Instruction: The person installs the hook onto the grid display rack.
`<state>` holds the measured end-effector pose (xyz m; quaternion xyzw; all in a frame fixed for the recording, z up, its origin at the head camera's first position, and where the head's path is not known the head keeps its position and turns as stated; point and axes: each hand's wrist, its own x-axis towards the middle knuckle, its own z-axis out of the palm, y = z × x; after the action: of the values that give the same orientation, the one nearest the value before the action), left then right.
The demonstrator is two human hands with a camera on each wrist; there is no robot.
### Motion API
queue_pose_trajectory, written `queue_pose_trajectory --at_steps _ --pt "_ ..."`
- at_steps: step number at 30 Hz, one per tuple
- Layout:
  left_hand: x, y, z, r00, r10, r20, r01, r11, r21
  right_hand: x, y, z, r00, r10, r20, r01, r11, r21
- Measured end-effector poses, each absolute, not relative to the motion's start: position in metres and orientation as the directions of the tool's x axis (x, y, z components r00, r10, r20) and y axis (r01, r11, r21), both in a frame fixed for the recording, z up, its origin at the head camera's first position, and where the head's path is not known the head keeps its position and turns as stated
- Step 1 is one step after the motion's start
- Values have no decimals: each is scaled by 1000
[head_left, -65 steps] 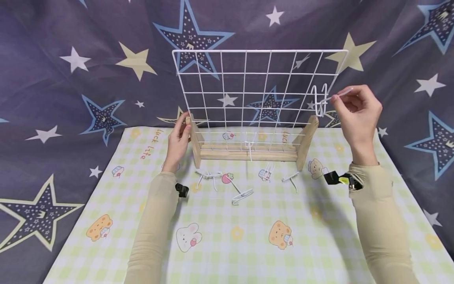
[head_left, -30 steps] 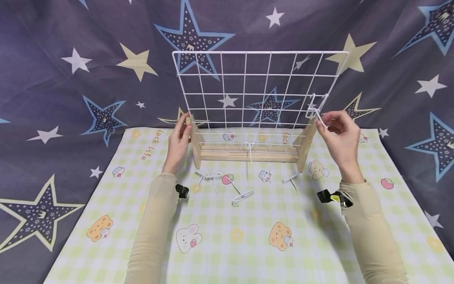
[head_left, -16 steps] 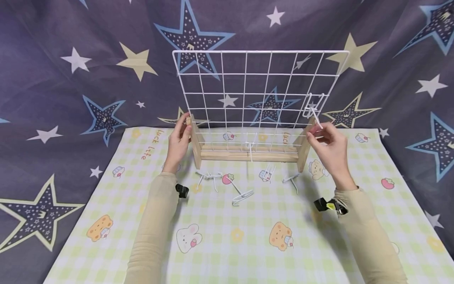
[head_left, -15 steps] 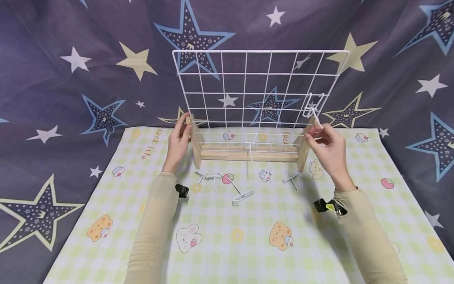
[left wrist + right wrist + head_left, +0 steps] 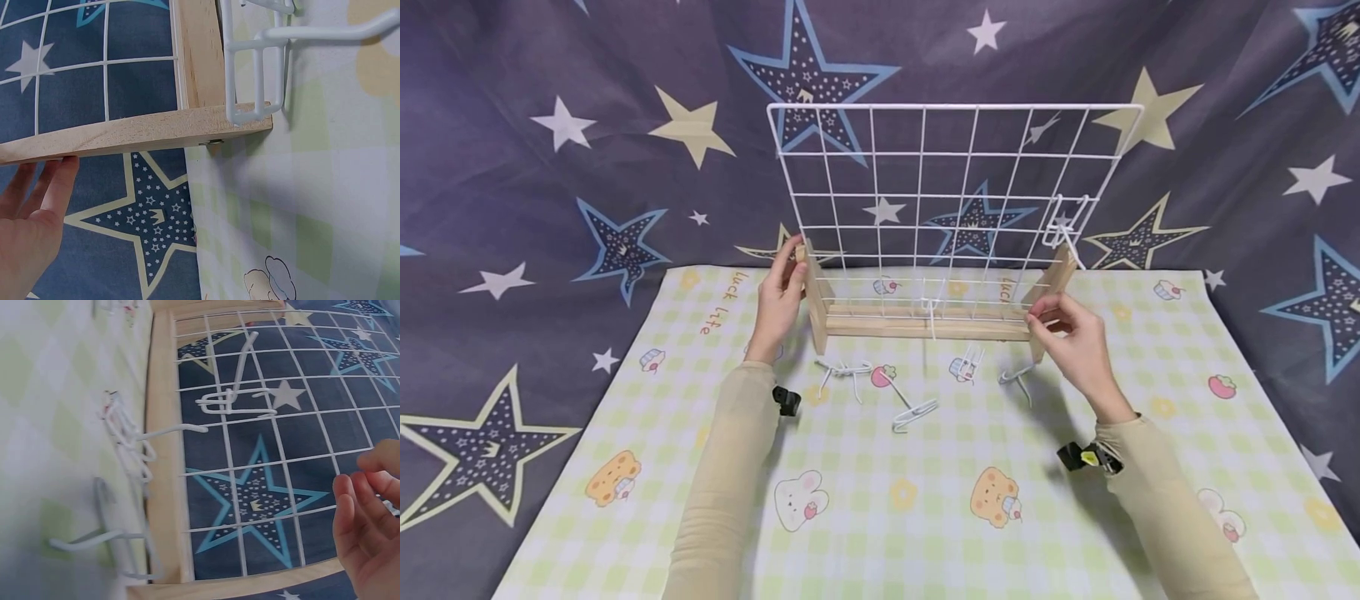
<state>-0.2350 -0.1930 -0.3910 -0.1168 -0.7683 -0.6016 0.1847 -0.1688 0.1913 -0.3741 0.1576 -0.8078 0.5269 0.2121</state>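
Observation:
In the head view a white wire grid panel (image 5: 925, 153) stands upright in a wooden base (image 5: 880, 325). My left hand (image 5: 778, 304) grips the base's left post (image 5: 815, 304), thumb in front; in the left wrist view its fingers (image 5: 59, 184) touch the post's outer face. A white wire hook (image 5: 1069, 240) hangs on the grid's right side, its prong jutting forward. Below it my right hand (image 5: 1078, 342) holds nothing, fingers loosely bent, fingertips overlapping the right post (image 5: 1060, 271). Another white hook (image 5: 932, 317) hangs low at the grid's middle.
Several loose white hooks lie before the base, among them a left one (image 5: 844, 369), a middle one (image 5: 914, 410) and a right one (image 5: 1017, 379). A checked cloth (image 5: 902, 542) covers the table; a star-printed curtain (image 5: 625, 50) hangs behind the grid.
My right hand has lowered the hook onto the grid's right side, let go of its prong and moved down and left. The left hand stays on the left post.

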Motion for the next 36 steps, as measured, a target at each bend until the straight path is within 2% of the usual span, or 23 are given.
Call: queue_pose_trajectory --at_steps 9,16,20,27,36 --pt "-236 -194 -392 -911 -39 411 389 249 887 -164 192 -392 -872 -84 482 -468 432 -771" --pt "-252 -202 -414 -904 -57 424 399 246 883 -179 207 -435 -872 -124 473 -472 470 -746" --pt "-256 -203 -419 -903 -63 425 397 254 882 -180 213 -445 -883 -159 441 -457 499 -736" --pt "-254 -202 -414 -907 -66 416 388 255 886 -184 222 -456 -893 -241 379 -449 513 -732" --pt "-235 -194 -391 -909 -46 414 388 265 883 -187 233 -470 -885 -377 274 -450 533 -717"
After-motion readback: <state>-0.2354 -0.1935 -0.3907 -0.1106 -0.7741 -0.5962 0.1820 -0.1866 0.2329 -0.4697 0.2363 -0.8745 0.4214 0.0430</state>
